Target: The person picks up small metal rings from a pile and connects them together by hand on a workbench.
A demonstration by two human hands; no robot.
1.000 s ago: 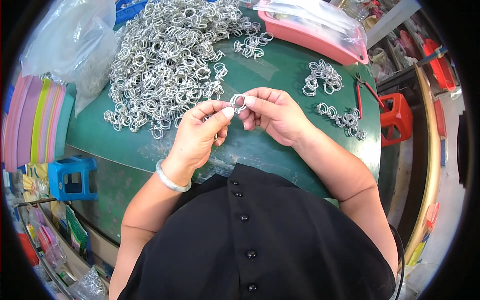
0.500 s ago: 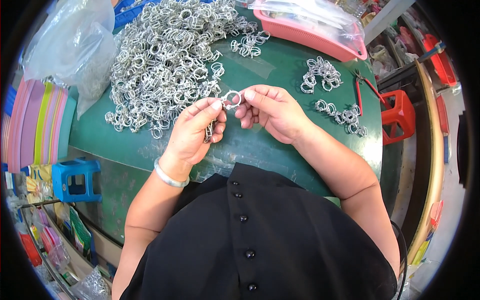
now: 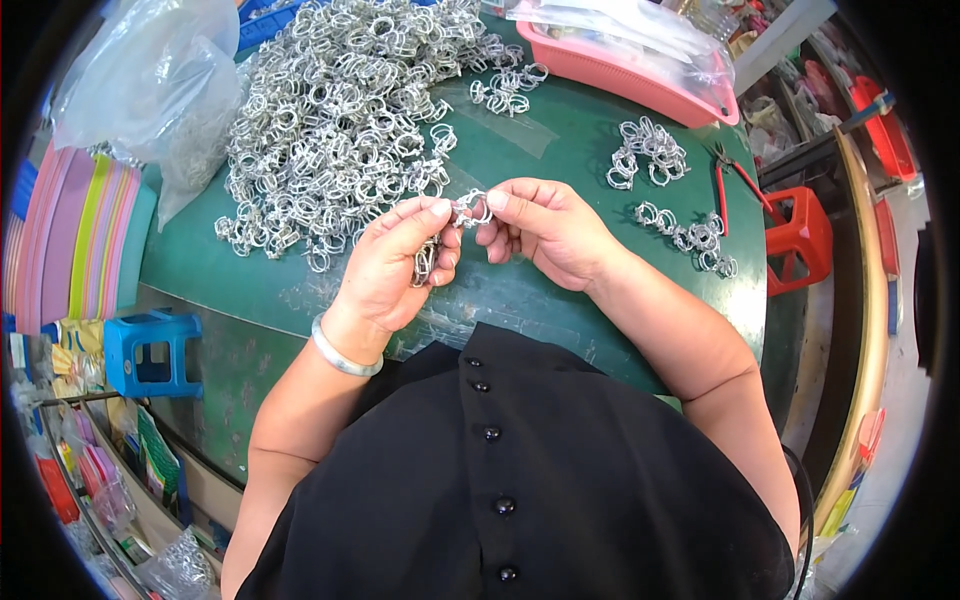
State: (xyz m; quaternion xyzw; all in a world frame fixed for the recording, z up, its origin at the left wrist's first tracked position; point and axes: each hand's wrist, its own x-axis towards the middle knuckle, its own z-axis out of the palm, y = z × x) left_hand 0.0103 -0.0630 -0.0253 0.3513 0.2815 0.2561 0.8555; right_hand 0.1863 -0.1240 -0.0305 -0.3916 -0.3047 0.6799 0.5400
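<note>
On the green table (image 3: 580, 150), the pile (image 3: 330, 120) lies as before, just beyond your hands. Your left hand (image 3: 385, 260) pinches one side of a ring (image 3: 465, 211), more rings (image 3: 425, 262) in its curled fingers, and your right hand (image 3: 550, 230) pinches the other side. The ring, a round hoop half a second ago, now looks turned, its hoops overlapping.

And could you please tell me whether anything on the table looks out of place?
One thing: the red-handled pliers lie spread open at the right edge of the green table, and one handle appears to poke past it toward the red stool.
</note>
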